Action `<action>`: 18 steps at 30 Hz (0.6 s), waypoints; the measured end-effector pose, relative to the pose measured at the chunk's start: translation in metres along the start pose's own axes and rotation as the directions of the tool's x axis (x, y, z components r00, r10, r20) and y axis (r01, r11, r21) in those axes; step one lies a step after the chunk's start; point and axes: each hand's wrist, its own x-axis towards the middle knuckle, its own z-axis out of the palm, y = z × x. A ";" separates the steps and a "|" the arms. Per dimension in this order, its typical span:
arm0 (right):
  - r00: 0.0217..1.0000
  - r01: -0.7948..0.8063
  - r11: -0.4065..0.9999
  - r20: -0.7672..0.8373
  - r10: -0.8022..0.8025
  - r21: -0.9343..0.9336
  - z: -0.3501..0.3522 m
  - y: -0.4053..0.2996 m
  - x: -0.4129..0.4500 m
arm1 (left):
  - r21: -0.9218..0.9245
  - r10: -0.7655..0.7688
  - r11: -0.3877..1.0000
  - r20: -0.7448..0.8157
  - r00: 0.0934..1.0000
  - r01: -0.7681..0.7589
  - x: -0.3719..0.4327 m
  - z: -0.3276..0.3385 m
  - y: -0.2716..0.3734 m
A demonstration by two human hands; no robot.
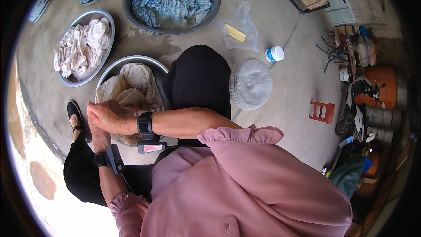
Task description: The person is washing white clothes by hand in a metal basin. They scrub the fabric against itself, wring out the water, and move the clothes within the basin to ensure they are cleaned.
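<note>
My right hand (110,117) is curled, fingers bent inward, at the near left rim of the closest metal basin (161,63). Just below and partly behind it is my left hand (95,128), its fingers mostly hidden by the right. The two hands touch or nearly touch; whether cloth is pinched between them does not show. Crumpled off-white cloth (139,79) fills that basin, beside and beneath my right wrist. Each wrist wears a black strap with a small dark box, the right box (152,147) bearing a pink label.
Pinkish-white cloth (84,47) heaps in a second basin (111,33). Blue patterned cloth (177,1) sits in cloudy water in a larger basin (215,0). Yellow bars (235,33) lie on a plastic bag (248,23), near a white jar (274,53), knitted hat (252,84) and red stool (322,112).
</note>
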 end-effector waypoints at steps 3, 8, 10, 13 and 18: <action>0.974 -0.228 0.953 -0.036 0.225 -0.200 -0.028 0.045 0.029 | -0.015 -0.027 1.000 -0.065 0.997 0.026 -0.007 0.055 -0.023; 0.992 -0.080 0.997 0.094 0.081 -0.013 -0.003 -0.004 0.010 | 0.156 0.118 0.978 0.141 0.983 -0.139 0.014 -0.045 0.019; 0.992 -0.016 1.000 0.127 0.013 0.023 0.007 -0.022 -0.001 | 0.006 0.078 0.995 0.561 0.824 -0.098 0.022 -0.078 0.029; 0.983 -0.158 0.987 -0.098 0.154 -0.040 -0.019 0.034 0.017 | -0.045 -0.073 0.996 -0.050 0.996 0.071 -0.004 0.059 -0.001; 0.975 -0.221 0.941 -0.026 0.222 -0.258 -0.024 0.029 0.024 | -0.025 -0.011 1.000 -0.260 0.965 0.005 -0.020 0.072 -0.007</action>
